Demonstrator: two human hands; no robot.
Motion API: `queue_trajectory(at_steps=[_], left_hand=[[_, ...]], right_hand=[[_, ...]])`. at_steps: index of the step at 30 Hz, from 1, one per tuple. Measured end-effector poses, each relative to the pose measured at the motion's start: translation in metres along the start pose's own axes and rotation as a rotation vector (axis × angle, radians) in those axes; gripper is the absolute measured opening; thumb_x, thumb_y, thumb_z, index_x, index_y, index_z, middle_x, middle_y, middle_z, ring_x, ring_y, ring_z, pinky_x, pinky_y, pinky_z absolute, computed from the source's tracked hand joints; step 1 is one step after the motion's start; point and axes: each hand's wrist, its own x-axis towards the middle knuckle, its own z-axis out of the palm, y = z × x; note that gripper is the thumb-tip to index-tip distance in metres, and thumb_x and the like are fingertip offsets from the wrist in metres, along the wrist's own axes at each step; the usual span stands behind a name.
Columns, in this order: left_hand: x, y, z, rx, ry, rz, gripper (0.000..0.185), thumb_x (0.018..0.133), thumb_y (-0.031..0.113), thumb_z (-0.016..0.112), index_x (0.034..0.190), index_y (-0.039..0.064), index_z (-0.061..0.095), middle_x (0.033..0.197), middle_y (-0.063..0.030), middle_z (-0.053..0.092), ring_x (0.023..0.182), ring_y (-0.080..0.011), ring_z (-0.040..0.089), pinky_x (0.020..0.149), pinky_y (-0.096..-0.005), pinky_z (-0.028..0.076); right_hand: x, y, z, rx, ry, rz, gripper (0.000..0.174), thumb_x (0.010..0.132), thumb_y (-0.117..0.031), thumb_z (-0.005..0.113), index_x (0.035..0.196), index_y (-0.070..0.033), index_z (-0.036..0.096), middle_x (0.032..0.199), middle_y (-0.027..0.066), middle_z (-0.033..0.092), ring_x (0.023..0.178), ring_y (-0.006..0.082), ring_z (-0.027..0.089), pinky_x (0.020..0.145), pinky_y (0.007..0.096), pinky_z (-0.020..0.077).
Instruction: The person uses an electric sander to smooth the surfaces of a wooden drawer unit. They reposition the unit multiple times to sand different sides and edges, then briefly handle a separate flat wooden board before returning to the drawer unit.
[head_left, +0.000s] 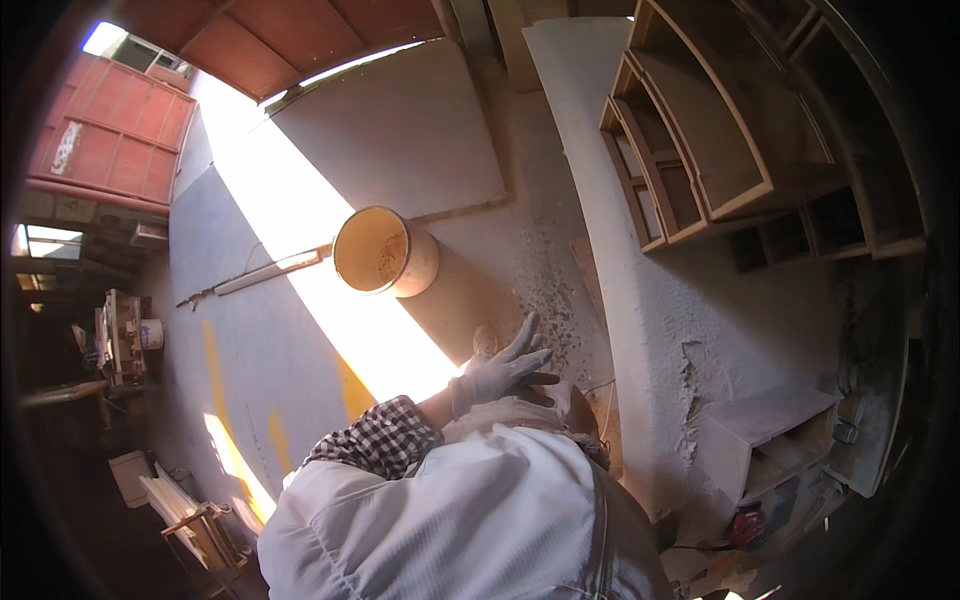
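Observation:
My left hand (491, 381), in a pale work glove below a checked cuff, reaches across the front of my body with its fingers spread. Nothing shows in its grasp. Just beyond it is one of my shoes (485, 341) on the floor. My right hand is out of view. Ahead stands a large round bucket (422, 262), its mouth tipped towards the camera in the picture and brownish residue inside. A narrow light-coloured strip (270, 273) lies along the floor joint, reaching to the bucket's left side.
Wooden cabinet frames (739, 135) stand out from the wall at right. Below is a pale box-like cabinet (765, 435) near a red power tool (746, 523). A red metal gate (112, 127) and stacked boards (180, 510) are at left. Dark specks mark the floor (555, 300).

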Motion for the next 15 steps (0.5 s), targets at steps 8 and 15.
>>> queue_trajectory(at_steps=[8,15], left_hand=[[-0.035,0.102,-0.147,-0.158,0.356,0.151,0.058,0.108,0.028,0.056,0.156,0.001,0.037,0.152,-0.0161,0.047,0.136,-0.0331,0.053,0.109,-0.0426,0.052],[0.031,0.207,-0.219,-0.104,0.412,0.370,0.049,0.108,0.023,0.055,0.149,-0.003,0.047,0.139,-0.0168,0.061,0.125,-0.0271,0.062,0.107,-0.0401,0.053]], right_hand=[[-0.010,-0.072,0.159,-0.454,-0.377,-0.409,0.029,0.106,-0.022,0.058,0.125,0.000,0.064,0.103,0.0034,0.073,0.082,0.0193,0.066,0.074,0.0369,0.0543],[0.024,-0.212,0.265,-0.150,-0.344,-0.547,0.025,0.105,-0.021,0.060,0.117,-0.001,0.069,0.095,-0.0001,0.071,0.070,0.0132,0.060,0.064,0.0329,0.0503]])
